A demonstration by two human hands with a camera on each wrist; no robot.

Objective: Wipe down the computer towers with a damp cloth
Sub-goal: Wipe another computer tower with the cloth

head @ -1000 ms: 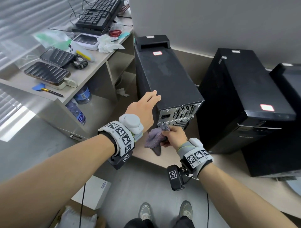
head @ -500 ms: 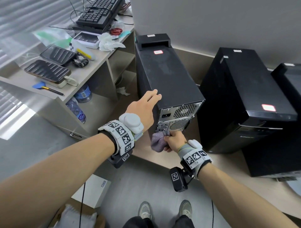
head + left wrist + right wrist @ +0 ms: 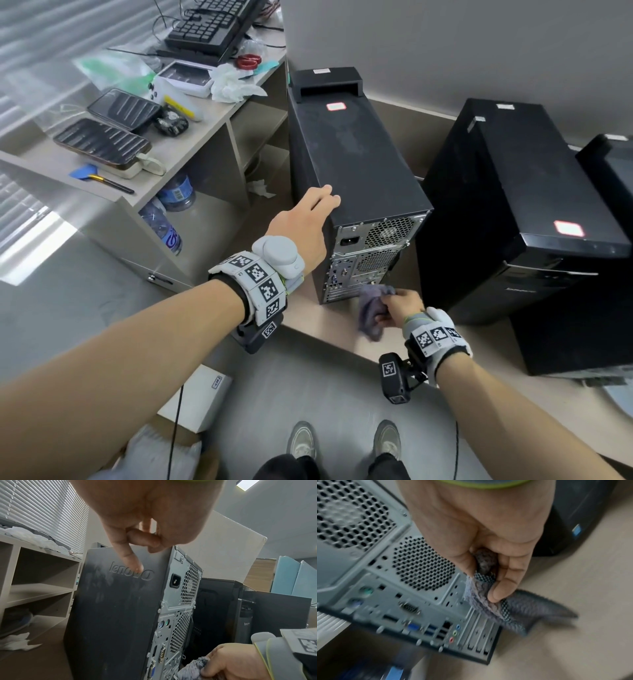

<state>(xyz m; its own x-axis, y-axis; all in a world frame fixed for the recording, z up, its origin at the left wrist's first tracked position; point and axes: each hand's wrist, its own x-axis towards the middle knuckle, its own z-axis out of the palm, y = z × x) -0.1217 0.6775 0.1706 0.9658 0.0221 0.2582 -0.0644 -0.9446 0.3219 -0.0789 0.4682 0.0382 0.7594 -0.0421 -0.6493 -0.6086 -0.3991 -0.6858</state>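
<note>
A dusty black computer tower (image 3: 359, 164) stands on a low beige platform with its grey rear panel (image 3: 366, 260) facing me. My left hand (image 3: 318, 202) rests on the tower's near top corner, fingers flat on the lid. In the left wrist view its thumb (image 3: 130, 557) lies down the side panel (image 3: 111, 608) over the embossed logo. My right hand (image 3: 390, 305) grips a bunched grey cloth (image 3: 371, 308) at the lower right of the rear panel. The right wrist view shows the cloth (image 3: 522, 608) pinched between thumb and fingers beside the expansion slots (image 3: 477, 635).
Two more black towers (image 3: 520, 192) (image 3: 613, 164) stand close on the right. A beige desk with shelves (image 3: 205, 126) on the left carries keyboards, phones and tissue. Water bottles (image 3: 164, 229) sit underneath. A white box (image 3: 198, 394) lies by my shoes (image 3: 301, 442).
My right hand has carried the cloth down the rear panel and to the right, toward its bottom corner. The left hand has stayed on the tower's top.
</note>
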